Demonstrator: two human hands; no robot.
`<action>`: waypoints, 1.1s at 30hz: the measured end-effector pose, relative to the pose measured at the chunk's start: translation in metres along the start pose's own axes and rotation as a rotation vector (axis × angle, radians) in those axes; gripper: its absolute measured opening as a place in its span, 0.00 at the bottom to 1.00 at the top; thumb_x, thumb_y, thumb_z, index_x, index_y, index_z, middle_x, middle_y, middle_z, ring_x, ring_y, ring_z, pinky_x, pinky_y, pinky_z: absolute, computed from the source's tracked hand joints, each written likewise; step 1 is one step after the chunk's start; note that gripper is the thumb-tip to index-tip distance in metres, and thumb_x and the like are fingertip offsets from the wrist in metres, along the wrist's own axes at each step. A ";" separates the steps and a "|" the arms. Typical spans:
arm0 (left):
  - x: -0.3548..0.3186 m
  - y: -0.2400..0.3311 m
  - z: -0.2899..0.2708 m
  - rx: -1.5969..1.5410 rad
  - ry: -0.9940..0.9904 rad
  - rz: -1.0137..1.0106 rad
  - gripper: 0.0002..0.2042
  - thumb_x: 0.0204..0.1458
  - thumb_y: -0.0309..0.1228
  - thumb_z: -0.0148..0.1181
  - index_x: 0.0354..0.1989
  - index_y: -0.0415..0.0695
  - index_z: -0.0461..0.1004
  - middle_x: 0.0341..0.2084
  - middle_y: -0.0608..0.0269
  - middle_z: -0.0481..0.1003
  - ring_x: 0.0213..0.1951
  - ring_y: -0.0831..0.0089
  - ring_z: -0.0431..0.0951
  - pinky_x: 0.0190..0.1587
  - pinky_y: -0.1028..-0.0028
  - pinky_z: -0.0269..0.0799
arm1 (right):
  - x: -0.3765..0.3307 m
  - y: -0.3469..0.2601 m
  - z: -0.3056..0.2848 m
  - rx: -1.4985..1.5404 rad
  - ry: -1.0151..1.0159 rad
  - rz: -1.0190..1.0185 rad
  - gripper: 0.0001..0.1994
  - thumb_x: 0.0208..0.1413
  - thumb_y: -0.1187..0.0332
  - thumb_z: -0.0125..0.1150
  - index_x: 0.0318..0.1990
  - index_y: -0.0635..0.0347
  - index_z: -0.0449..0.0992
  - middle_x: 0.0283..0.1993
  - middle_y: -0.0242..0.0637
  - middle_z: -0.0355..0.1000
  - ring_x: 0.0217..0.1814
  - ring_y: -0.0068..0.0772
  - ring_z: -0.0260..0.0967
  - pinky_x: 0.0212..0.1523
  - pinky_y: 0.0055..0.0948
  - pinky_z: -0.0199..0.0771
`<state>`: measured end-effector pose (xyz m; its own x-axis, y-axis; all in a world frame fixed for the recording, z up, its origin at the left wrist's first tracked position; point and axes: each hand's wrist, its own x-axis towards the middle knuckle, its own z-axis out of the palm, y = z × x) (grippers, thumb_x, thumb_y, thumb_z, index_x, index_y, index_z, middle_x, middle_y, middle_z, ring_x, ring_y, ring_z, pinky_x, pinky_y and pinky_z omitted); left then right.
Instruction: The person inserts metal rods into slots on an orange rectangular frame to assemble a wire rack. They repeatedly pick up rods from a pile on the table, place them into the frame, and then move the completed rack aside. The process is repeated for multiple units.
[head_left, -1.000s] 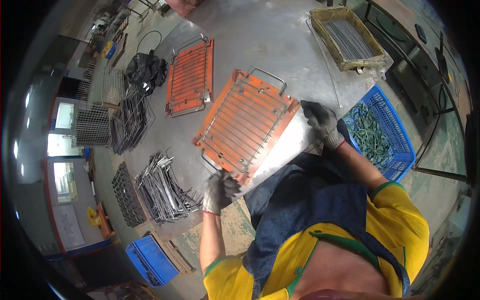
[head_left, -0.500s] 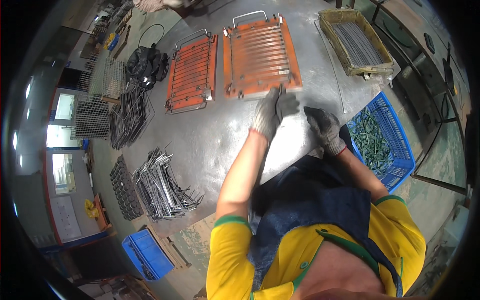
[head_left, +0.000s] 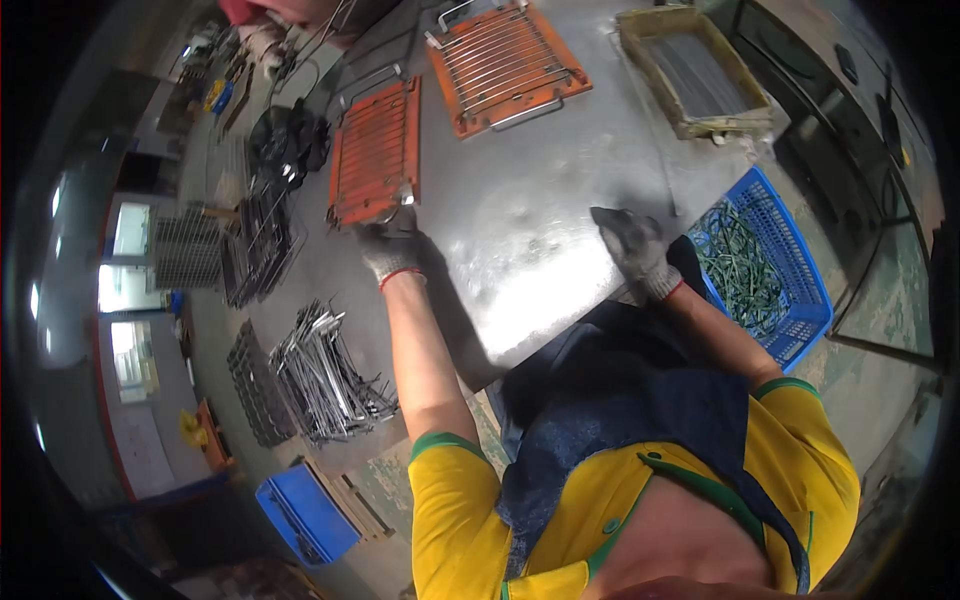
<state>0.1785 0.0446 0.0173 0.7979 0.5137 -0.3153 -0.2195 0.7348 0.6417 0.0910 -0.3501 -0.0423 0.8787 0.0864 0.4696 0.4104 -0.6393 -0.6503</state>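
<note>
My left hand (head_left: 388, 248), in a grey-and-white knit glove, is at the near edge of the left orange board (head_left: 376, 150). Its fingers touch or nearly touch that edge, but blur hides their grip. Parallel metal rods lie across this board, with a wire handle at its far end. Farther right, a second orange board (head_left: 470, 112) carries a similar rod grid, with wire handles at its far and near ends. My right hand (head_left: 637, 248), gloved with a darkened palm, is over the metal table near its front edge. Its fingers are stretched out and nothing shows in them.
A blue basket (head_left: 790, 235) of green strips stands by my right arm. The yellowish tray (head_left: 690, 118) at the far right holds thin rods. Bent wire pieces (head_left: 325, 375) are heaped at the table's left. Another person's hand (head_left: 265, 42) shows at the far left, beside bare wires.
My left hand has left the right orange board and moved left to the other one. The right board sits farther away and turned slightly. My right hand has barely shifted.
</note>
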 end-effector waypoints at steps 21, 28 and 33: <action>-0.223 0.024 -0.132 0.109 -0.072 -0.400 0.18 0.69 0.45 0.40 0.39 0.46 0.73 0.12 0.78 0.52 0.15 0.79 0.53 0.18 0.74 0.56 | 0.164 0.082 -0.096 -0.271 0.165 0.147 0.18 0.65 0.55 0.47 0.50 0.59 0.74 0.38 0.46 0.77 0.43 0.48 0.76 0.46 0.47 0.75; -0.211 0.017 -0.140 0.285 0.007 -0.362 0.20 0.66 0.50 0.44 0.37 0.47 0.74 0.08 0.77 0.47 0.09 0.79 0.44 0.11 0.75 0.45 | 0.219 0.107 -0.097 -0.917 -0.352 0.282 0.14 0.57 0.65 0.53 0.44 0.56 0.83 0.46 0.46 0.80 0.49 0.48 0.79 0.47 0.46 0.78; -0.206 0.010 -0.124 0.267 -0.038 -0.265 0.17 0.68 0.46 0.43 0.39 0.47 0.74 0.09 0.78 0.45 0.09 0.83 0.42 0.08 0.79 0.45 | 0.234 0.122 -0.085 -0.956 -0.364 0.186 0.11 0.51 0.69 0.59 0.41 0.58 0.84 0.42 0.47 0.81 0.43 0.47 0.81 0.39 0.47 0.80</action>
<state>-0.0580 0.0013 0.0022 0.8286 0.3007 -0.4723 0.1478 0.6962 0.7025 0.3259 -0.4728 0.0383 0.9940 0.0482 0.0982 0.0356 -0.9914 0.1257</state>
